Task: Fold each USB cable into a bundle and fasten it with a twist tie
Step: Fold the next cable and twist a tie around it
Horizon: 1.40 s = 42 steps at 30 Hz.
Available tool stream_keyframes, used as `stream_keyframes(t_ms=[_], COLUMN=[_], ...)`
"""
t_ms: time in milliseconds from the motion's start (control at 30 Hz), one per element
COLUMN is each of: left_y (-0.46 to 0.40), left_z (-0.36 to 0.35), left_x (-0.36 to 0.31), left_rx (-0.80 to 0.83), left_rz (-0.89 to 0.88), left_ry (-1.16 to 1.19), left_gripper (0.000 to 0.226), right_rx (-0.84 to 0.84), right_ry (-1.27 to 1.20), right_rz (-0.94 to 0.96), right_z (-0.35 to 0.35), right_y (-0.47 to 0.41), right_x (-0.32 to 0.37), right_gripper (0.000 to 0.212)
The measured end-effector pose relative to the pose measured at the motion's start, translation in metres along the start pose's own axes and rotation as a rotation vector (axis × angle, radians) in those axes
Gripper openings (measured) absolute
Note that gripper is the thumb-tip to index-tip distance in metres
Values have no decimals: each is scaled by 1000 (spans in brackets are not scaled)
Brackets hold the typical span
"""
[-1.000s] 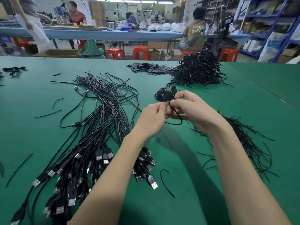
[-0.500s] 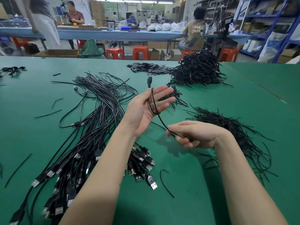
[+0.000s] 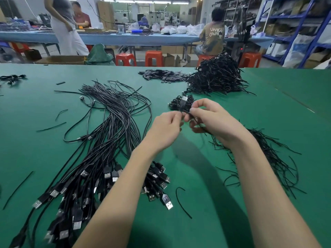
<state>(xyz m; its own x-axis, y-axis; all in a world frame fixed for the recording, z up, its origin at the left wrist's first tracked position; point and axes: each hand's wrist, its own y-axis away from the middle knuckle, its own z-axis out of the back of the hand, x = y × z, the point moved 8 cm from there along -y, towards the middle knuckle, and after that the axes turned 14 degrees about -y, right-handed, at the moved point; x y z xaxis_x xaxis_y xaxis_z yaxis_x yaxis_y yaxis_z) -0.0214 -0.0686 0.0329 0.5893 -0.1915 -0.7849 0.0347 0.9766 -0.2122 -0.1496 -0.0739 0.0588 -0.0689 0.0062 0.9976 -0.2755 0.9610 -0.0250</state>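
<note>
Half a second earlier the cable was looped over the outstretched left palm while the right hand drew its tail out low over the counter. Now both hands have been brought together above the middle of the counter [image 3: 197, 230], and the folded USB cable [image 3: 186, 114] is pinched between them. The left hand [image 3: 165, 127] is curled round one side of the bundle; the fingertips of the right hand [image 3: 213, 120] are closed on the other side, with a thin black strand trailing beneath them. Whether that strand is a twist tie or the cable's own tail cannot be told.

The winding stage is judged finished and the fastening stage begun. A small heap of tied bundles [image 3: 180, 102] lies just beyond the hands, and a larger heap [image 3: 217, 79] is seen toward the far edge. The loose twist ties [image 3: 274, 158] are spread by the right forearm, and the unfolded cables [image 3: 111, 140] fan across the left half, so much work is judged outstanding.
</note>
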Motion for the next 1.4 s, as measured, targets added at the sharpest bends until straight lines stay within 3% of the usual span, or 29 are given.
stream_keyframes(t_ms=[67, 167, 267, 333, 433, 533, 600, 700, 767, 933, 1100, 1267, 1400], left_y=[1, 1, 1, 1, 4, 9, 12, 19, 21, 14, 1, -6, -6], left_z=[10, 9, 14, 20, 18, 12, 7, -4, -9, -13, -9, 1, 3], left_x=[2, 4, 2, -3, -7, -6, -7, -5, -1, 18, 27, 28, 20], left_rx=[-105, -57, -15, 46, 161, 228, 294, 448, 503, 432, 161, -45, -9], left_rz=[40, 105, 68, 18, -22, -28, -23, 1, 37, 129, 128, 219, 233], left_ry=[271, 729, 986, 1036, 897, 658, 527, 400, 326, 118, 69, 615, 1010], left_gripper=[34, 36, 43, 44, 44, 43, 42, 41, 41, 38, 35, 34, 38], right_rx=[213, 445, 550, 526, 317, -31, -195, -220, -264, -461, -133, 238, 295], right_ry=[-82, -152, -9, 73, 209, 683, 811, 786, 757, 653, 382, 271, 356], right_rz=[-64, -202, -327, -354, -297, -107, 29, 189, 248, 298, 155, 29, -126], right_z=[-20, -34, -31, -26, -9, 25, 37, 36, 37, 51, 21, -34, -39], right_y=[9, 24, 31, 27, 10, -5, -7, -9, -6, 1, -6, 7, 11], right_x=[-7, -26, -48, -61, -68, -54, -40, -29, -23, -6, -4, -8, -27], right_gripper=[9, 14, 11, 10, 16, 46, 50, 25, 24, 23, 14, 15, 26])
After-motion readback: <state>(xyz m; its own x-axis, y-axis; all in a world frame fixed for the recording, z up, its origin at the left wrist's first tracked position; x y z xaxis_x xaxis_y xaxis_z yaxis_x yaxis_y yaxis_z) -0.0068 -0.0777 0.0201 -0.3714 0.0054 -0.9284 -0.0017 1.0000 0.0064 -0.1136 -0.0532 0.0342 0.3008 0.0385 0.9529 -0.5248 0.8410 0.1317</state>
